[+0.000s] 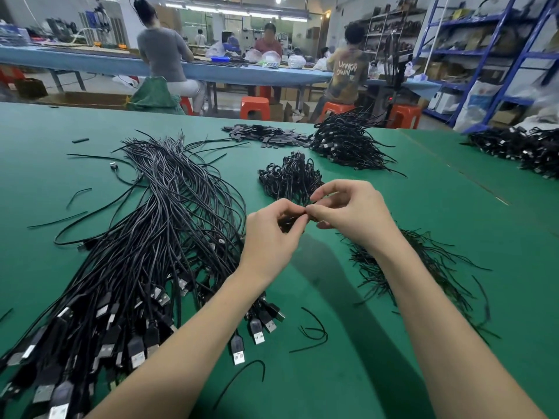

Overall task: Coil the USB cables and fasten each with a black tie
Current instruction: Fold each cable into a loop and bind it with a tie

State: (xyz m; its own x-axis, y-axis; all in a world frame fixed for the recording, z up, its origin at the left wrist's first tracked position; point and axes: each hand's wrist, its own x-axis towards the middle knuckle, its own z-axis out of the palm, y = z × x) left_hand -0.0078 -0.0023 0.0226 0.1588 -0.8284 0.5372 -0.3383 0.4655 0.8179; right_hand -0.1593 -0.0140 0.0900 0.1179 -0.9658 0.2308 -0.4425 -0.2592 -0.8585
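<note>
A small coiled black USB cable [292, 221] is held above the green table [393, 328], pinched between the left hand [272, 234] and right hand [348, 213], fingertips clamped together on it. Loose straight black USB cables [151, 237] lie left; thin black ties [417, 267] right; a pile of finished coils [287, 178] just beyond.

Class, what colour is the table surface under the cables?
Green table surface, clearest in the head view.

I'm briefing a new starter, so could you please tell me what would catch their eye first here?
Probably the big sprawl of uncoiled USB cables on the left of the green table. Next, the left hand and right hand pinching a small black bundle at the centre.
</note>
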